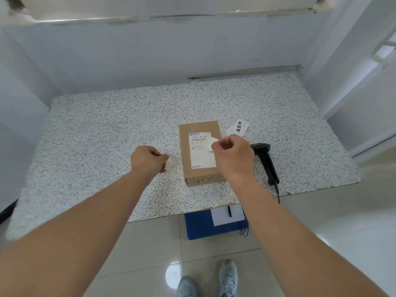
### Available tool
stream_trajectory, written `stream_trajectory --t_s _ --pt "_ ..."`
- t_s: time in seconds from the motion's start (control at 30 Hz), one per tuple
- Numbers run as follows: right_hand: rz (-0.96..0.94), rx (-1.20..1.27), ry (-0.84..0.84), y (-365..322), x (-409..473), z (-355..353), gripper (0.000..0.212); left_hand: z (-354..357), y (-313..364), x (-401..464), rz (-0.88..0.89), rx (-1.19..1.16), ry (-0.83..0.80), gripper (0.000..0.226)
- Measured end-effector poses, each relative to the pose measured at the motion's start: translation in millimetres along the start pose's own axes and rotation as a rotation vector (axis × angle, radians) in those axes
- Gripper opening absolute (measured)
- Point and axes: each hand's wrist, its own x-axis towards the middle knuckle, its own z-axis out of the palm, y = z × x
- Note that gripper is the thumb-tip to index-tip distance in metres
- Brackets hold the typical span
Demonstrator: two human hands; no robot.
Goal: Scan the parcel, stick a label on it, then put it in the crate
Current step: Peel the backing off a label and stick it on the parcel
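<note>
On a speckled bench (96,129) set against a pale wall, a small cardboard parcel (201,153) lies flat near the front edge, its printed shipping slip facing up, as a person prepares to label it. Directly above the slip, the right hand (232,154) has its fingers pinched together on a small white label (212,142), which curls at its free edge and looks ready to be pressed down. Just left of the parcel and apart from it, the left hand (149,158) is loosely curled, and whether it holds anything cannot be told. A black handheld scanner (265,161) rests on the bench to the right, its cable trailing over the edge, with a strip of printed labels (237,128) behind the right hand. Rigid and probably light, the box should lift easily if gripped by its two long sides. Below the bench, a blue crate (199,226) with a white sheet inside sits on the tiled floor.
</note>
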Motion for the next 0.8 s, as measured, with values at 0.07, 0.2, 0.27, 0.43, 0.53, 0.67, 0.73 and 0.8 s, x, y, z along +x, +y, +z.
stream_trajectory --t_s 0.07,0.2,0.27,0.43,0.53,0.67,0.73,0.8 --pt "-0.004 -0.002 -0.004 2 1 0 0.009 1 0 2 0.004 0.001 0.003 0.019" --pt "-0.019 -0.015 0.009 5 3 1 0.009 5 7 -1 0.091 0.042 0.008 0.025" --pt "-0.035 -0.034 0.038 6 4 3 0.01 8 20 -8 0.197 0.078 -0.055 0.021" --pt "-0.201 -0.2 0.154 0 6 1 0.015 21 61 -27 0.371 -0.077 -0.402 0.021" --pt "-0.366 -0.308 0.203 2 5 3 0.018 29 79 -33 0.366 -0.175 -0.487 0.026" --pt "-0.444 -0.354 0.225 5 7 4 0.019 32 85 -30 0.334 -0.188 -0.508 0.026" --pt "-0.463 -0.359 0.214 5 8 3 0.018 32 85 -29 0.331 -0.175 -0.5 0.025" --pt "-0.484 -0.353 0.191 5 7 4 0.016 31 85 -27 0.322 -0.149 -0.491 0.022"
